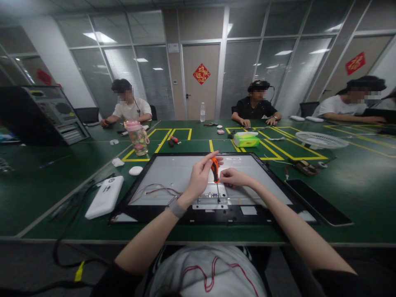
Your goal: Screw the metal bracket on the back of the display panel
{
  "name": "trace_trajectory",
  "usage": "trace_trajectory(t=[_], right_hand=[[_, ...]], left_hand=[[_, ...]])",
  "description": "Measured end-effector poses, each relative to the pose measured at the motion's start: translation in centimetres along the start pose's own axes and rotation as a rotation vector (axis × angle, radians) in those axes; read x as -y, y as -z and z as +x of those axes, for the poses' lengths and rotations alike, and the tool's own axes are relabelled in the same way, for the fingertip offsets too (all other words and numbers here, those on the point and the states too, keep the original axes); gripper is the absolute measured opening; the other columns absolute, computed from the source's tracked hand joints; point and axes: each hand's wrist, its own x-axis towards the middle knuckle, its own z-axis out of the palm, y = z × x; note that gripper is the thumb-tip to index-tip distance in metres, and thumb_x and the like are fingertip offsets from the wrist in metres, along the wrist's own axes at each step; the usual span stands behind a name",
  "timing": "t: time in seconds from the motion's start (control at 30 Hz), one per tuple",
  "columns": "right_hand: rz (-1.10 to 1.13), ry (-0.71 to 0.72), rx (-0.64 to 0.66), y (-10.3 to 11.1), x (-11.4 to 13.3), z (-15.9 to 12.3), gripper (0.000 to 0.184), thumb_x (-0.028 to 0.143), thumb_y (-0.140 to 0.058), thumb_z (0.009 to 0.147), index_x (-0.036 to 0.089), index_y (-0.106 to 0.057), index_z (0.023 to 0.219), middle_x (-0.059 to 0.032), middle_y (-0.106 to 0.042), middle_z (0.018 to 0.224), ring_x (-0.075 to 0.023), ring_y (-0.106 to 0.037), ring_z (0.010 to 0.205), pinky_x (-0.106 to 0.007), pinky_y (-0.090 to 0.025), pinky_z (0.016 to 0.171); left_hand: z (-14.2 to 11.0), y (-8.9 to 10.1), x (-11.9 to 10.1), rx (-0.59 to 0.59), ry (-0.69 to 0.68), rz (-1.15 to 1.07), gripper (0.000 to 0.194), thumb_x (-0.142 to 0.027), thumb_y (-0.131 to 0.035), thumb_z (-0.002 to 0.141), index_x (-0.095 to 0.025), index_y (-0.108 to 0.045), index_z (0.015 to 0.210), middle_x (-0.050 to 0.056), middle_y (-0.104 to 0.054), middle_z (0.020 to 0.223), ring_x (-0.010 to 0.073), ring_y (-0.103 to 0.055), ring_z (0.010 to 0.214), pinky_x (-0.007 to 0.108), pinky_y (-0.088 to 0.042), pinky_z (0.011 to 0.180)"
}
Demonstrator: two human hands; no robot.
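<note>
An orange and black screwdriver (214, 170) stands nearly upright, its tip down at a metal bracket with a small circuit board (210, 195). My left hand (199, 175) grips the screwdriver's handle between thumb and fingers. Close beside the lower handle, my right hand (235, 177) has its fingers curled in a pinch; whatever sits in them is hidden. Under both hands lies a flat display panel (262, 181) with a grey metal back and black frame. Thin coloured wires (157, 186) run from the bracket across the panel's left part.
Left of the panel lie a white power bank (105, 197) and black cables. At right are a black phone (317, 202) and a tape measure (305, 166). A flowered bottle (137, 139), green tissue pack (246, 140) and white fan grille (321, 140) stand farther back. Several people sit opposite.
</note>
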Motion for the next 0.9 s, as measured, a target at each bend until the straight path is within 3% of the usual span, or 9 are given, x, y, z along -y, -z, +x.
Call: trace_trajectory(t=[0.1, 0.27, 0.33, 0.47, 0.57, 0.7, 0.77, 0.9], right_hand=[[-0.001, 0.0, 0.004, 0.0, -0.1, 0.1, 0.033, 0.046, -0.052, 0.078, 0.017, -0.047, 0.065, 0.0043, -0.046, 0.052, -0.0076, -0.045, 0.044, -0.018, -0.036, 0.039], [0.0, -0.022, -0.007, 0.0, 0.2, -0.1, 0.033, 0.045, -0.052, 0.078, 0.016, -0.048, 0.065, 0.0041, -0.046, 0.052, -0.0072, -0.044, 0.043, -0.019, -0.036, 0.039], [-0.003, -0.019, -0.01, 0.0, 0.3, -0.1, 0.033, 0.045, -0.052, 0.078, 0.016, -0.049, 0.065, 0.0042, -0.045, 0.052, -0.0071, -0.043, 0.043, -0.019, -0.036, 0.039], [-0.013, -0.003, -0.004, 0.0, 0.0, 0.0, 0.034, 0.046, -0.052, 0.079, 0.016, -0.048, 0.065, 0.0041, -0.045, 0.052, -0.007, -0.044, 0.044, -0.018, -0.036, 0.039], [-0.016, -0.012, -0.01, -0.1, -0.2, 0.1, 0.034, 0.047, -0.052, 0.078, 0.016, -0.048, 0.065, 0.0039, -0.046, 0.052, -0.007, -0.045, 0.044, -0.018, -0.036, 0.038], [-0.013, -0.019, -0.021, -0.1, -0.4, 0.2, 0.031, 0.045, -0.052, 0.078, 0.015, -0.05, 0.068, 0.0042, -0.046, 0.052, -0.0067, -0.044, 0.042, -0.018, -0.036, 0.038], [-0.011, -0.021, -0.016, -0.2, -0.5, 0.2, 0.03, 0.044, -0.052, 0.078, 0.015, -0.05, 0.068, 0.0043, -0.046, 0.053, -0.0067, -0.044, 0.042, -0.018, -0.036, 0.038], [-0.01, -0.039, -0.011, -0.2, -0.6, 0.3, 0.031, 0.045, -0.053, 0.078, 0.016, -0.048, 0.067, 0.0042, -0.047, 0.052, -0.0073, -0.046, 0.044, -0.018, -0.038, 0.039]], left_hand=[[-0.1, -0.1, -0.3, 0.061, -0.008, 0.025, 0.032, -0.027, -0.047, 0.089, -0.017, -0.059, 0.118, 0.01, -0.065, 0.104, 0.0152, -0.062, 0.089, 0.03, -0.048, 0.084], [-0.1, -0.1, -1.1, -0.006, -0.135, 0.231, 0.018, -0.023, -0.067, 0.075, -0.018, -0.07, 0.092, 0.004, -0.057, 0.088, 0.0123, -0.054, 0.08, 0.023, -0.045, 0.072], [-0.1, 0.0, -1.1, -0.009, -0.144, 0.228, 0.016, -0.024, -0.062, 0.078, -0.018, -0.071, 0.091, 0.005, -0.056, 0.091, 0.014, -0.054, 0.086, 0.024, -0.045, 0.076], [-0.1, 0.2, -0.7, 0.101, -0.042, 0.065, 0.033, -0.024, -0.041, 0.089, -0.017, -0.064, 0.111, 0.009, -0.062, 0.102, 0.0169, -0.058, 0.093, 0.031, -0.046, 0.085], [-0.2, 0.1, -0.7, 0.119, -0.011, 0.055, 0.032, -0.026, -0.048, 0.088, -0.017, -0.062, 0.114, 0.008, -0.064, 0.095, 0.0153, -0.059, 0.085, 0.029, -0.047, 0.079], [-0.2, 0.0, -1.1, 0.051, -0.113, 0.199, 0.021, -0.026, -0.065, 0.077, -0.018, -0.071, 0.095, 0.005, -0.058, 0.087, 0.0131, -0.054, 0.081, 0.023, -0.044, 0.072], [-0.2, 0.1, -1.1, 0.053, -0.124, 0.208, 0.021, -0.027, -0.062, 0.078, -0.018, -0.071, 0.095, 0.006, -0.057, 0.094, 0.015, -0.054, 0.088, 0.024, -0.045, 0.075], [-0.1, 0.3, -0.8, 0.152, -0.049, 0.039, 0.033, -0.023, -0.043, 0.088, -0.019, -0.064, 0.113, 0.008, -0.062, 0.105, 0.0174, -0.057, 0.097, 0.031, -0.044, 0.088]])
